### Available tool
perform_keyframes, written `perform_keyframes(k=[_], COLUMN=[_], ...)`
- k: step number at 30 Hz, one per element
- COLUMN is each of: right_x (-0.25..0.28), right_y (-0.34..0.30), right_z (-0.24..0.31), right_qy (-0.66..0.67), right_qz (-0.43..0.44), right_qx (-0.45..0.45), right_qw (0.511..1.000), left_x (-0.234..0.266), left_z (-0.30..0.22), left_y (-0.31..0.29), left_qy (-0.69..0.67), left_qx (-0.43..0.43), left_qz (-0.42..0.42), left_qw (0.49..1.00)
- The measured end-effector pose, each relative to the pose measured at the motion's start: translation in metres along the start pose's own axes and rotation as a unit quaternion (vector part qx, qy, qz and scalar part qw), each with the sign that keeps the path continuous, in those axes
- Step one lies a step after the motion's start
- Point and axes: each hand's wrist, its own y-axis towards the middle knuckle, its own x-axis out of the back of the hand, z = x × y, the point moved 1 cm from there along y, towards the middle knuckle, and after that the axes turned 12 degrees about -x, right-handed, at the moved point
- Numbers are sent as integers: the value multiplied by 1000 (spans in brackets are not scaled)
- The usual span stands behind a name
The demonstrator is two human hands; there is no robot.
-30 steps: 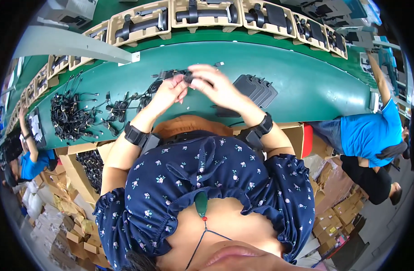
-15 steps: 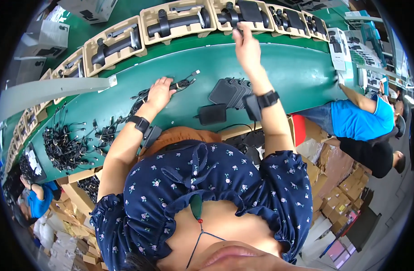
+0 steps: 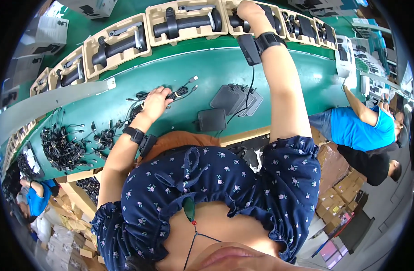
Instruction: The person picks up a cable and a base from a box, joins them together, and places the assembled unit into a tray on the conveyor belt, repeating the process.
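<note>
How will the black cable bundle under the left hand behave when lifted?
The cable bundle will probably flop, looking thin-stranded and loosely curved. It may tangle, as it overlaps itself. Its pale plug would likely dangle, jutting beyond the left hand.

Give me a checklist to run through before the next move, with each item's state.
1. Right-hand grip at the tan moulded tray of black parts: ok.
2. Right-hand grip's contents: cannot tell; fingertips hidden.
3. Left-hand grip on the bundled thin black cables: ok.
4. Thin black wrist cord clear of the overlapping flat black rectangular pads: not ok; it crosses them in view.
5. Single flat black squarish pad on the green tabletop: ok.
</note>
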Motion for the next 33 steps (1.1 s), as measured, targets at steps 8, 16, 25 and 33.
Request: perform_keyframes(k=[8, 16, 25, 33], right_x=[-85, -63, -40, -42], right_y=[19, -9, -26, -3], right_z=[-9, -6, -2, -19], right_qy=[202, 412, 151, 64], right_qz=[-276, -297, -338, -260], right_qx=[-46, 94, 39, 2], right_qw=[939, 856, 928, 963], left_x=[9, 8, 8, 11], left_z=[-12, -7, -4, 1], left_y=[7, -3, -6, -10], left_qy=[-5, -14, -8, -36], left_qx=[-29, -7, -5, 25], left_qz=[-22, -19, 1, 75], left_qw=[999, 1000, 1000, 996])
